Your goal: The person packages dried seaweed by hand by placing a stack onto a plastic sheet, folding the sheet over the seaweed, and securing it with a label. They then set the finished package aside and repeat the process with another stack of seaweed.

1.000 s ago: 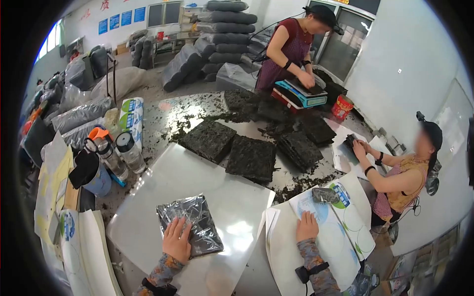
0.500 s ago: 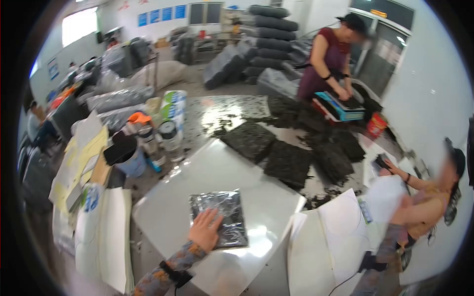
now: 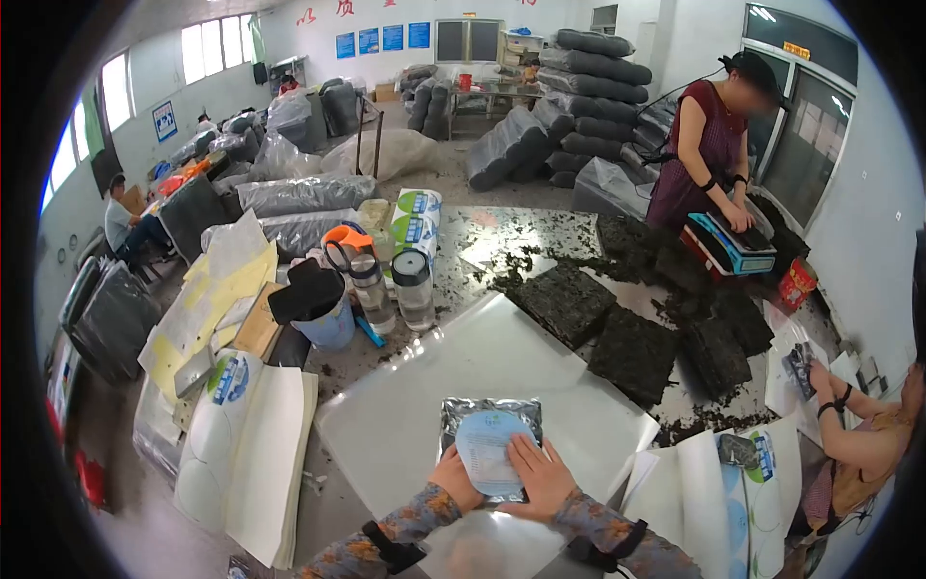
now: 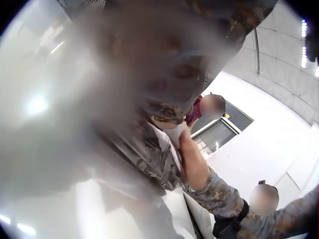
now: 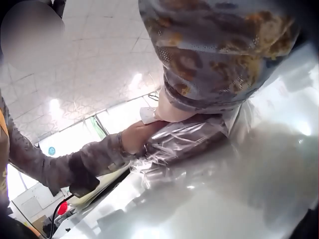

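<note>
A flat, dark packet in clear shiny plastic (image 3: 450, 417) lies on the pale sheet in front of me in the head view. On top of it is a light blue, rounded paper label (image 3: 485, 446) with small print. My right hand (image 3: 542, 480) lies flat over the label's right side, fingers stretched across it. Against the left edge of packet and label rests my left hand (image 3: 457, 481), its fingers extended. The left wrist view catches the right hand (image 4: 194, 162) beside the wrinkled plastic; the right wrist view has the left hand (image 5: 137, 138) at the packet's side.
Several dark, pressed slabs (image 3: 632, 355) and loose crumbs lie beyond the sheet. Paper sheets with a small dark block (image 3: 738, 452) are at right. Bottles (image 3: 413, 289), a blue cup (image 3: 326, 323) and orange-handled scissors (image 3: 347, 236) stand left. Two people work across and right.
My right hand has left the paper stack at right, brought a label over and laid it on the packet. The left hand has shifted to the packet's left edge. The head view has turned left.
</note>
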`<state>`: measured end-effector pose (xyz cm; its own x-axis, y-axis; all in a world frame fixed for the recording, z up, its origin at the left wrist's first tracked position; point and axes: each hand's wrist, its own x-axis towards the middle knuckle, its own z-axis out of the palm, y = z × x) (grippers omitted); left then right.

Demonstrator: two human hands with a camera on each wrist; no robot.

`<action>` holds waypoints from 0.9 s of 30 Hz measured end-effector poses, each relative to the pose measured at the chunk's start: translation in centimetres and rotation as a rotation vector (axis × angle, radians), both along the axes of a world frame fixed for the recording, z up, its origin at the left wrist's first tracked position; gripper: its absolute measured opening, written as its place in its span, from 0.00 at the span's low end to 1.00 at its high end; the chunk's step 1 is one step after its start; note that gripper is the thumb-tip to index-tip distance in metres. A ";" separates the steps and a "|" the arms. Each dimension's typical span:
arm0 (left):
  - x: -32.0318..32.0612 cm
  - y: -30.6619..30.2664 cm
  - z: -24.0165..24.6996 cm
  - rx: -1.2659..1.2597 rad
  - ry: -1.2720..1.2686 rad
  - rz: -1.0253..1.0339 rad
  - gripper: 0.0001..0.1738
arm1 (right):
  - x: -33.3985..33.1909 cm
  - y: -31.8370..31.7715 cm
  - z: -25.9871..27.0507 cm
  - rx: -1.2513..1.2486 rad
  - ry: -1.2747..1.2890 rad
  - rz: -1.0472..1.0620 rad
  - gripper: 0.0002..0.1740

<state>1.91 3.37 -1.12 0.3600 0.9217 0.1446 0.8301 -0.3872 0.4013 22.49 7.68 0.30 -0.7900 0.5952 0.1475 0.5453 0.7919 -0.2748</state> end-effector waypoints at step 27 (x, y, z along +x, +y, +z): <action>-17.3 -4.7 1.4 0.302 -0.505 0.868 0.10 | -3.9 0.0 3.7 0.036 0.871 -0.013 0.14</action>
<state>-15.41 -1.38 0.27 -0.5734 0.7352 0.3614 0.6341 0.1190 0.7640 18.56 7.68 3.96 -0.3805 0.5863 0.7152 0.1615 0.8036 -0.5728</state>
